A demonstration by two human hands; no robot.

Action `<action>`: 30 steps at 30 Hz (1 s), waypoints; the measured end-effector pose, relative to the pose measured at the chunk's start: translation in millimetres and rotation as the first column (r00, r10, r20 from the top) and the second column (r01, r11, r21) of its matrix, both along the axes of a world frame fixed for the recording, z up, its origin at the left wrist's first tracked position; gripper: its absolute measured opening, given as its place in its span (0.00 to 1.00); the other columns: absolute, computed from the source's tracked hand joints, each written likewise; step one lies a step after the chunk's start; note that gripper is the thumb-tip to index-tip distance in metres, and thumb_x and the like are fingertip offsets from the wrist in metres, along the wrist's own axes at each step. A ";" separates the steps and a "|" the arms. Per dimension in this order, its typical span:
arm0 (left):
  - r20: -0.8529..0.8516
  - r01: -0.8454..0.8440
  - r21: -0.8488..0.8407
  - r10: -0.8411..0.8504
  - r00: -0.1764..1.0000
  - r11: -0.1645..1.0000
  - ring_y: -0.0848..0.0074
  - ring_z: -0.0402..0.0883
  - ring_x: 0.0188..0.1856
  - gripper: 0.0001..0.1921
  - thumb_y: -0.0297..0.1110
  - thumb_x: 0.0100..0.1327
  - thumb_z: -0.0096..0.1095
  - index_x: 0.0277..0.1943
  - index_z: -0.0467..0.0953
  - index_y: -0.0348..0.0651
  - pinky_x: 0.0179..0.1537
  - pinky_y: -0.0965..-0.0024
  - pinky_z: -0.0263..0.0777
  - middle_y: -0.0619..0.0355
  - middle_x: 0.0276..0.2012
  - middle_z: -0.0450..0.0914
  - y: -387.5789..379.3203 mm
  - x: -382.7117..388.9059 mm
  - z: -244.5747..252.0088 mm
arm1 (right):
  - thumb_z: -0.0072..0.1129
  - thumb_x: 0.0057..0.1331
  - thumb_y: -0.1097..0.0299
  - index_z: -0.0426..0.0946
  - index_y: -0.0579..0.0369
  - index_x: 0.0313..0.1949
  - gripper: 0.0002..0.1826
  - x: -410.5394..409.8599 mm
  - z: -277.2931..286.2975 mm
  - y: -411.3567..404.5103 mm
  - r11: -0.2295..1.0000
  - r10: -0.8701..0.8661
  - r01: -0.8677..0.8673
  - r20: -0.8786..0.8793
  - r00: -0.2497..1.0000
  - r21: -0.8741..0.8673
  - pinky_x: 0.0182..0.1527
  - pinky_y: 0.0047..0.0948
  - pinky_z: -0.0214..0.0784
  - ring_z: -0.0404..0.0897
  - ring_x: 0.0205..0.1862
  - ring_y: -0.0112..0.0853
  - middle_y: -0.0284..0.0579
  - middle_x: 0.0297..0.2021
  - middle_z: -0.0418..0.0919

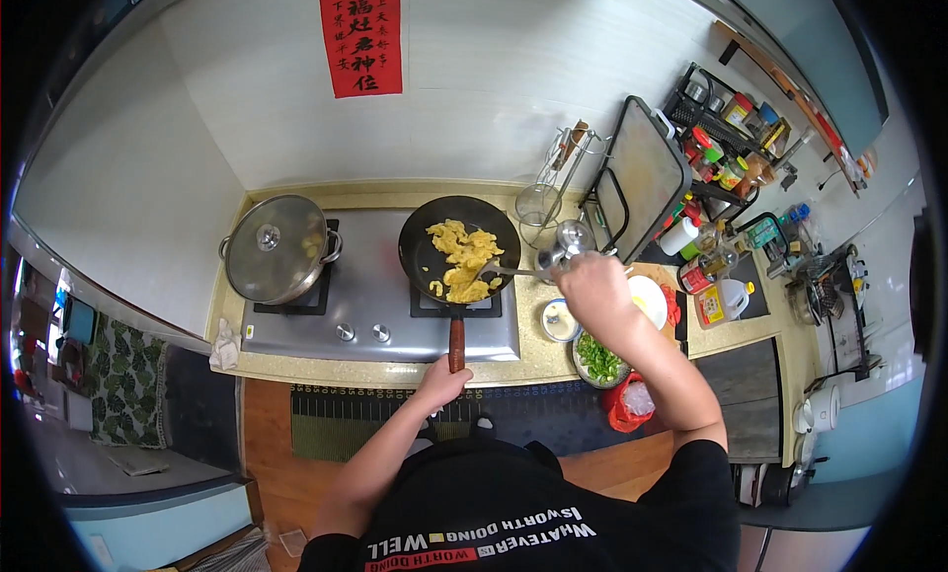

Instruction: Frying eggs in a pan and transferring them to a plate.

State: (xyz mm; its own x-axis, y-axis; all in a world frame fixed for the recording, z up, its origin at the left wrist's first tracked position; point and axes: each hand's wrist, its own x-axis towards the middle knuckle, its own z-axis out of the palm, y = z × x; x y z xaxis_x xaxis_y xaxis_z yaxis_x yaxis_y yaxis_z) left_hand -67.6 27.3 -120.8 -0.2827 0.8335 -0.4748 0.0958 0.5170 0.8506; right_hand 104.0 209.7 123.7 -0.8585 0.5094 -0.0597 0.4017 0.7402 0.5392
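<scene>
My left hand (443,383) grips the brown handle (457,342) of a black frying pan (416,235), which sits on the right burner of the stove. Cooked scrambled egg in yellow pieces (466,250) is spread over the pan's middle and near side. My right hand (596,285) is closed around a metal spatula (518,272); its handle end is hidden in the fist. The spatula's head reaches into the pan and touches the egg. Below my right forearm, partly covered, stands a bowl of chopped green peppers (598,361).
A lidded steel pot (274,254) stands on the left burner. Right of the pan are a small bowl of white contents (559,320), a white plate (649,302), red slices (672,305) and a metal canister (575,237). Farther right are an upright cutting board (641,176) and bottles (718,302).
</scene>
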 end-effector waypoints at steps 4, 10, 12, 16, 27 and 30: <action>0.008 0.005 -0.001 -0.005 1.000 1.000 0.66 0.82 0.33 0.17 0.39 0.57 0.62 0.42 0.74 0.34 0.38 0.63 0.74 0.51 0.30 0.81 0.4 0.4 0.6 | 0.57 0.60 0.70 0.84 0.46 0.27 0.07 -9.2 37.5 -7.3 0.993 -0.061 0.066 0.049 0.997 -0.101 0.31 0.29 0.74 0.86 0.33 0.31 0.39 0.28 0.85; 0.031 0.009 0.016 -0.010 0.999 1.000 0.69 0.81 0.31 0.17 0.39 0.57 0.63 0.42 0.74 0.34 0.36 0.64 0.73 0.52 0.29 0.80 0.8 2.6 9.7 | 0.54 0.62 0.70 0.84 0.48 0.28 0.09 -32.2 -27.0 14.8 0.977 -0.170 0.156 -0.089 0.981 -0.144 0.32 0.30 0.76 0.86 0.33 0.33 0.42 0.29 0.85; 0.034 0.010 0.023 -0.011 0.999 1.000 0.69 0.81 0.31 0.17 0.39 0.57 0.63 0.42 0.74 0.34 0.36 0.64 0.73 0.53 0.28 0.80 0.1 1.0 -0.6 | 0.52 0.63 0.69 0.84 0.48 0.30 0.10 -39.4 -46.9 21.1 0.954 -0.265 0.232 -0.172 0.949 -0.192 0.33 0.32 0.77 0.86 0.35 0.35 0.43 0.30 0.85; 0.025 0.012 0.021 -0.013 1.000 1.000 0.69 0.81 0.30 0.17 0.39 0.57 0.63 0.41 0.74 0.34 0.35 0.65 0.73 0.53 0.27 0.80 0.5 2.0 1.6 | 0.50 0.66 0.67 0.81 0.50 0.46 0.13 -57.5 -85.0 21.9 0.923 -0.356 0.307 -0.210 0.910 -0.233 0.34 0.33 0.77 0.85 0.38 0.37 0.43 0.37 0.83; 0.019 0.036 0.007 -0.036 0.999 0.999 0.68 0.81 0.29 0.16 0.39 0.56 0.63 0.39 0.73 0.34 0.34 0.64 0.73 0.53 0.27 0.79 1.6 -0.6 10.3 | 0.56 0.61 0.68 0.85 0.49 0.34 0.08 -9.4 -8.6 -7.4 0.998 -0.014 0.012 -0.031 0.999 -0.058 0.32 0.29 0.74 0.84 0.37 0.30 0.39 0.33 0.82; 0.033 0.016 0.027 -0.017 0.999 1.000 0.68 0.81 0.30 0.16 0.39 0.56 0.62 0.39 0.73 0.34 0.35 0.64 0.73 0.53 0.27 0.79 -0.6 0.4 3.8 | 0.59 0.58 0.68 0.84 0.47 0.28 0.05 -5.1 15.4 -11.7 0.999 -0.023 0.021 -0.041 0.999 -0.045 0.32 0.29 0.74 0.84 0.34 0.30 0.38 0.29 0.84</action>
State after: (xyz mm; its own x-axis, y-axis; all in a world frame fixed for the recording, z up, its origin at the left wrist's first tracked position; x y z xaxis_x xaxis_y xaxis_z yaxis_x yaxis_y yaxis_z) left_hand -67.3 26.7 -117.1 -0.2536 0.8502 -0.4613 0.0757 0.4929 0.8668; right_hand 98.9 198.0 139.1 -0.8492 0.5260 -0.0472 0.4396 0.7536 0.4888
